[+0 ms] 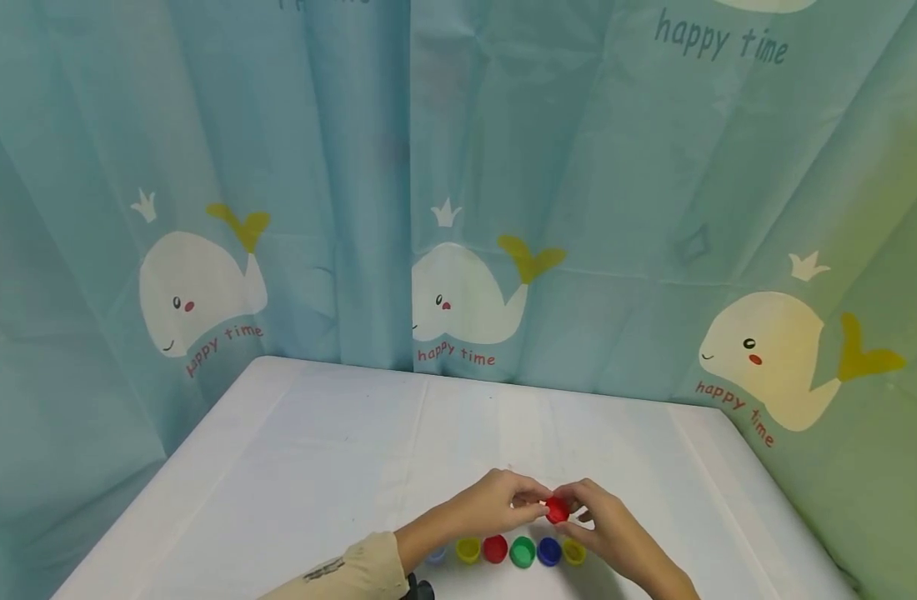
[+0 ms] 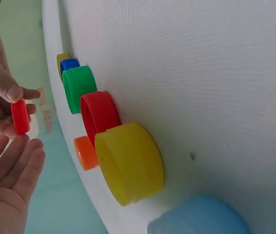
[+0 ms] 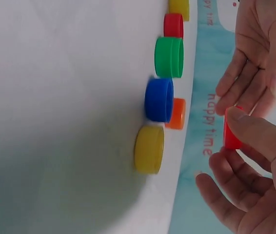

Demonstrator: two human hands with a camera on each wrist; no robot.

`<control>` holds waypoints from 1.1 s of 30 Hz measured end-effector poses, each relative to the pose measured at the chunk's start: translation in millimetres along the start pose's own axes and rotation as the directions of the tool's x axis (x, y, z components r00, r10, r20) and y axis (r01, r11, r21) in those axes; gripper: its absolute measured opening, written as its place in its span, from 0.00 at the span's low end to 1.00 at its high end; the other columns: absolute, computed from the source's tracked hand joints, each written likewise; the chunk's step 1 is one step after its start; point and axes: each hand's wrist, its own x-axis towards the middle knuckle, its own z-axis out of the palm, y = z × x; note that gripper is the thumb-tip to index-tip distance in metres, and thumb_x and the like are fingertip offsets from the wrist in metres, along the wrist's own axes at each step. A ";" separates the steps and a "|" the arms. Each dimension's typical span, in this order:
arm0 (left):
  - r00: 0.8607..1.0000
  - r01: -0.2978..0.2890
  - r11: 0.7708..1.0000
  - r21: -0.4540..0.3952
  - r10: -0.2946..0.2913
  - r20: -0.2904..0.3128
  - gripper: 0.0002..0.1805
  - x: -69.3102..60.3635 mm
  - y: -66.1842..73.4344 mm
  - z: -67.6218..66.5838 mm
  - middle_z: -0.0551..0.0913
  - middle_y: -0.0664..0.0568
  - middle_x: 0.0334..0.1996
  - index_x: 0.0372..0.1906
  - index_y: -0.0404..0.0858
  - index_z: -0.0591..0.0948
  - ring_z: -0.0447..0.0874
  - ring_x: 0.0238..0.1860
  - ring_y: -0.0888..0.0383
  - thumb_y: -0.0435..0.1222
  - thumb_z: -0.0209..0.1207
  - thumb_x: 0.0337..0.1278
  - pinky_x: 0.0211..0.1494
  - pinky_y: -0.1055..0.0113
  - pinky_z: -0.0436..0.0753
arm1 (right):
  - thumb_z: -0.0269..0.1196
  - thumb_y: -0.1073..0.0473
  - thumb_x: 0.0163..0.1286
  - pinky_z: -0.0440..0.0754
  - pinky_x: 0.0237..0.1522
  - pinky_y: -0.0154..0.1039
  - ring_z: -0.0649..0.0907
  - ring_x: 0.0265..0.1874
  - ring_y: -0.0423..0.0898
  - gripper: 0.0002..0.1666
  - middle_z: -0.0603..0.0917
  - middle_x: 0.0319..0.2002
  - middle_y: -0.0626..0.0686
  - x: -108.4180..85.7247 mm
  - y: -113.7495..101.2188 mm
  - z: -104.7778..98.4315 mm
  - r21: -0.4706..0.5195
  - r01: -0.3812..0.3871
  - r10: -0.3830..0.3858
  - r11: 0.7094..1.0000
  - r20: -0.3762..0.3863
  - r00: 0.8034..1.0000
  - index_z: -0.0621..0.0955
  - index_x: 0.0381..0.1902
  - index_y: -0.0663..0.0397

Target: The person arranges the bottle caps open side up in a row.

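Note:
My right hand (image 1: pixel 612 529) pinches a small red cap (image 1: pixel 557 509) above the table, thumb on one side and fingers on the other. Facing it, my left hand (image 1: pixel 499 502) is held with its fingers extended, their tips close to the cap's edge; whether they touch it I cannot tell. Below the hands, shallow round caps stand in a row: light blue (image 1: pixel 436 555), yellow (image 1: pixel 468 549), red (image 1: pixel 495 548), green (image 1: pixel 523 552), dark blue (image 1: pixel 549 551) and another yellow one (image 1: pixel 574 551). An orange cap (image 2: pixel 86 152) sits behind the row in both wrist views.
A white-covered table (image 1: pixel 331 467) lies under everything. Behind it hangs a light blue curtain (image 1: pixel 361 167) printed with whales, reaching along the table's back and right side. The row of caps is near the front.

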 end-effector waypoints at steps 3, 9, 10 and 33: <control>1.000 0.010 1.000 0.006 -0.010 0.002 0.15 2.9 0.8 2.4 0.84 0.58 0.44 0.51 0.36 0.81 0.79 0.44 0.70 0.39 0.56 0.64 0.44 0.77 0.76 | 0.70 0.59 0.57 0.80 0.35 0.34 0.80 0.33 0.41 0.17 0.76 0.35 0.45 -1.2 2.3 -3.0 -0.019 -0.016 0.016 1.000 0.011 1.000 0.79 0.43 0.56; 0.999 -0.009 0.998 0.055 0.008 0.034 0.14 10.2 2.8 8.1 0.83 0.58 0.46 0.52 0.37 0.79 0.78 0.47 0.70 0.39 0.54 0.66 0.45 0.77 0.75 | 0.70 0.61 0.55 0.80 0.35 0.35 0.80 0.32 0.40 0.16 0.76 0.34 0.45 -5.7 3.7 -8.1 -0.051 -0.040 0.042 0.998 0.030 0.999 0.79 0.41 0.57; 0.999 -0.011 0.998 0.063 0.009 0.044 0.14 11.4 3.1 9.3 0.83 0.58 0.47 0.52 0.37 0.79 0.78 0.48 0.70 0.38 0.54 0.67 0.45 0.77 0.75 | 0.71 0.62 0.55 0.80 0.35 0.35 0.80 0.32 0.40 0.16 0.76 0.33 0.45 -6.6 3.9 -8.6 -0.064 -0.037 0.039 0.997 0.032 0.999 0.79 0.41 0.57; 0.977 0.076 0.985 0.152 -0.104 0.185 0.09 28.5 14.9 39.1 0.75 0.62 0.25 0.41 0.44 0.71 0.61 0.13 0.67 0.29 0.50 0.57 0.20 0.78 0.69 | 0.71 0.69 0.50 0.80 0.32 0.35 0.78 0.29 0.39 0.15 0.76 0.30 0.45 -25.4 20.6 -12.9 -0.185 0.057 -0.052 0.981 0.036 0.998 0.78 0.36 0.59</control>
